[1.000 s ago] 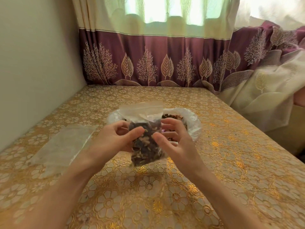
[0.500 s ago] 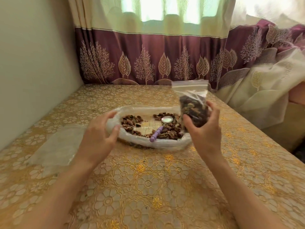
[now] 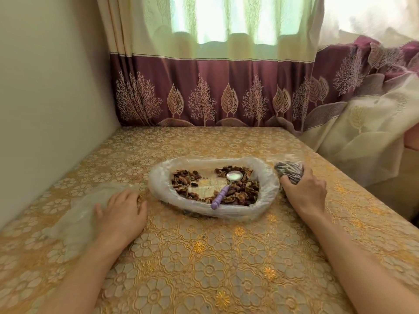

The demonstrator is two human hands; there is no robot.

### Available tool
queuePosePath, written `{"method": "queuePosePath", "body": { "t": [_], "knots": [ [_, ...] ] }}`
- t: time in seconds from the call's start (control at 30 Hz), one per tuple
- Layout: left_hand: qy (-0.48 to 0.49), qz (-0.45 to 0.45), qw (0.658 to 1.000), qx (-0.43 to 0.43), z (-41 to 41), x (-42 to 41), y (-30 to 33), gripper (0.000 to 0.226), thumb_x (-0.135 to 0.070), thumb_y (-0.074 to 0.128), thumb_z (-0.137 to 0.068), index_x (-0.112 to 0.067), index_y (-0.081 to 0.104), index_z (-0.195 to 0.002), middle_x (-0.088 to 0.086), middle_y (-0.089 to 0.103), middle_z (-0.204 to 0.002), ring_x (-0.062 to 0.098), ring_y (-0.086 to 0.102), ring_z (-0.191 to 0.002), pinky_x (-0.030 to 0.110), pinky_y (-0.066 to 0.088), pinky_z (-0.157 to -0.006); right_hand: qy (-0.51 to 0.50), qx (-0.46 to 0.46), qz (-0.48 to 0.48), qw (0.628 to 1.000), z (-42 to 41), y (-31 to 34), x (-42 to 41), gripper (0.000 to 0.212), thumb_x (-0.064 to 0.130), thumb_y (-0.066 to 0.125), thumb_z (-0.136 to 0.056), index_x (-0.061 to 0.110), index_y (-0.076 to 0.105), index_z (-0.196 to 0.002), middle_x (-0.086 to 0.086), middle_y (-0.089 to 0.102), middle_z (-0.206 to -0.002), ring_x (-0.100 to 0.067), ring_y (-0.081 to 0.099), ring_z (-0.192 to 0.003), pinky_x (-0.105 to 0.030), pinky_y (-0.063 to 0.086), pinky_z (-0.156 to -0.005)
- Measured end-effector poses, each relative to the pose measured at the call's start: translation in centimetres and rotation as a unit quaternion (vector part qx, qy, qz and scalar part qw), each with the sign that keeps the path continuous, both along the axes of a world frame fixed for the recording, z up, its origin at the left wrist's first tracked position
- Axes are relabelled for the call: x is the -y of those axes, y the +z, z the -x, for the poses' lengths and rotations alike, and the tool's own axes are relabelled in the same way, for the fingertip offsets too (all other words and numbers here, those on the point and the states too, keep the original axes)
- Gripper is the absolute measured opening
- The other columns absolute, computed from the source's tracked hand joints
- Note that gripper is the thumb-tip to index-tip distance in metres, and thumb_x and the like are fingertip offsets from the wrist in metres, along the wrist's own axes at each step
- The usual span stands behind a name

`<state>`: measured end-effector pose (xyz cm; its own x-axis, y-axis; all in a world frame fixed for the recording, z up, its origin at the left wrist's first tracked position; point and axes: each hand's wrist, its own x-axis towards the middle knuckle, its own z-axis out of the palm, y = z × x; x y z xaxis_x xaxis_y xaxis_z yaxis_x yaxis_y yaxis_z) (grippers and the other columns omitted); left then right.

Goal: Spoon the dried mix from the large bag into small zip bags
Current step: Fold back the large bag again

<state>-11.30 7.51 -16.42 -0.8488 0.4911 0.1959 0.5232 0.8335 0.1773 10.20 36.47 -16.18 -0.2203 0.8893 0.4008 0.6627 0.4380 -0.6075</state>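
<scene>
So the large bag (image 3: 158, 189) sits open in the middle of the desk (image 3: 226, 268), its plastic rim rolled down into a sort of shallow bowl. The dried mix (image 3: 244, 193) is spread around inside it, mostly piled on the right side with a smaller clump on the left and a bare patch in between. A spoon (image 3: 223, 189) with a lilac beaded handle lies in there too, bowl resting on the mix and handle sticking out over the near rim.

Right hand (image 3: 305, 191) is down on the desk just to the right of the large bag, and its grip is curled over a filled small zip bag (image 3: 289, 172), which is lying on the gold flowery cloth, dark mix showing through the plastic.

Left hand (image 3: 121, 211) is on the other side, fingers fairly straight and resting flat on the empty zip bags (image 3: 74, 214), a clear floppy pile near the wall. It isn't pinching anything as far as I can see

Patterned curtain (image 3: 215, 91) hangs behind the desk
</scene>
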Motion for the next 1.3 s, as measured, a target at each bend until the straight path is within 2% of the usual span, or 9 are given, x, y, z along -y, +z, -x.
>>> {"method": "queuePosePath", "body": {
  "t": [0.27, 0.43, 0.53, 0.67, 0.8, 0.87, 1.07, 1.17, 1.3],
  "knots": [
    [-0.055, -0.118, 0.991, 0.011, -0.5, 0.6, 0.9, 0.038, -0.015, 0.042, -0.096, -0.017, 0.047, -0.133, 0.004, 0.048, -0.138, 0.023, 0.043, -0.127, 0.045, 0.034, -0.105, 0.006, 0.052, 0.009, 0.999, -0.3, 0.3, 0.6, 0.068, 0.053, 0.043, -0.093, 0.010, 0.032, -0.144, -0.017, 0.051, -0.135, -0.034, 0.043, -0.124, -0.045, 0.034, -0.101],
    [-0.020, -0.166, 0.986, 0.012, -0.5, 1.4, 1.5, 0.031, -0.016, 0.055, -0.092, -0.008, 0.058, -0.122, 0.011, 0.060, -0.121, 0.025, 0.055, -0.106, 0.040, 0.043, -0.091, 0.034, -0.012, -0.067, 0.997, -0.3, 1.5, 3.2, 0.050, 0.036, 0.046, -0.096, 0.008, 0.044, -0.138, -0.015, 0.051, -0.136, -0.032, 0.043, -0.126, -0.044, 0.030, -0.104],
    [-0.029, -0.180, 0.983, -0.013, -0.6, 1.7, 1.5, 0.020, -0.009, 0.051, -0.093, -0.003, 0.070, -0.091, 0.008, 0.067, -0.079, 0.019, 0.057, -0.066, 0.031, 0.042, -0.060, 0.121, -0.063, -0.144, 0.980, 0.5, 2.3, 6.5, 0.034, 0.017, 0.054, -0.094, 0.002, 0.057, -0.125, -0.016, 0.060, -0.124, -0.028, 0.052, -0.117, -0.034, 0.035, -0.099],
    [-0.015, -0.246, 0.969, -0.029, -0.9, 1.9, 2.1, 0.025, -0.008, 0.048, -0.094, -0.007, 0.069, -0.106, 0.009, 0.071, -0.090, 0.018, 0.058, -0.064, 0.028, 0.045, -0.058, 0.276, -0.066, -0.181, 0.942, 1.9, 2.4, 11.1, 0.028, 0.007, 0.060, -0.090, 0.002, 0.063, -0.117, -0.012, 0.067, -0.110, -0.024, 0.062, -0.099, -0.019, 0.044, -0.088],
    [-0.036, -0.349, 0.932, -0.085, -1.6, 2.0, 3.3, 0.024, -0.007, 0.046, -0.096, -0.001, 0.064, -0.112, 0.009, 0.068, -0.078, 0.014, 0.052, -0.049, 0.024, 0.040, -0.044, 0.358, -0.033, -0.177, 0.916, 2.5, 1.5, 13.5, 0.025, 0.010, 0.059, -0.091, 0.004, 0.065, -0.115, -0.008, 0.067, -0.109, -0.023, 0.061, -0.099, -0.038, 0.051, -0.089],
    [-0.083, -0.383, 0.909, -0.143, -2.3, 1.8, 4.1, 0.022, -0.003, 0.051, -0.093, 0.003, 0.063, -0.110, 0.015, 0.070, -0.086, 0.011, 0.053, -0.055, 0.014, 0.038, -0.052, 0.370, -0.019, -0.185, 0.910, 2.4, 0.9, 13.6, 0.021, 0.011, 0.059, -0.091, 0.004, 0.068, -0.109, -0.006, 0.067, -0.105, -0.022, 0.061, -0.095, -0.037, 0.052, -0.086],
    [-0.255, -0.361, 0.869, -0.222, -4.8, 0.3, 4.2, 0.019, -0.001, 0.061, -0.082, 0.002, 0.066, -0.100, 0.013, 0.068, -0.092, 0.018, 0.062, -0.086, 0.028, 0.049, -0.082, 0.376, -0.066, -0.110, 0.918, 1.9, 0.4, 13.6, 0.018, 0.016, 0.056, -0.094, 0.010, 0.072, -0.101, -0.001, 0.066, -0.105, -0.014, 0.060, -0.099, -0.031, 0.050, -0.088],
    [-0.323, -0.322, 0.868, -0.195, -6.0, -0.4, 3.9, 0.021, -0.007, 0.062, -0.079, -0.003, 0.069, -0.098, 0.008, 0.068, -0.095, 0.021, 0.063, -0.088, 0.032, 0.048, -0.082, 0.369, -0.140, -0.066, 0.916, 1.8, 1.0, 13.8, 0.025, 0.017, 0.054, -0.095, 0.015, 0.073, -0.079, 0.003, 0.068, -0.090, -0.010, 0.059, -0.095, -0.029, 0.047, -0.085],
    [-0.388, -0.276, 0.854, -0.210, -7.2, -1.0, 3.8, 0.017, -0.015, 0.060, -0.084, -0.009, 0.073, -0.094, 0.004, 0.068, -0.094, 0.020, 0.061, -0.088, 0.037, 0.050, -0.075, 0.364, -0.227, 0.046, 0.902, 1.4, 2.2, 14.3, 0.022, 0.035, 0.055, -0.090, 0.028, 0.065, -0.072, 0.015, 0.061, -0.063, -0.001, 0.053, -0.059, -0.014, 0.038, -0.055]
  ]
}}
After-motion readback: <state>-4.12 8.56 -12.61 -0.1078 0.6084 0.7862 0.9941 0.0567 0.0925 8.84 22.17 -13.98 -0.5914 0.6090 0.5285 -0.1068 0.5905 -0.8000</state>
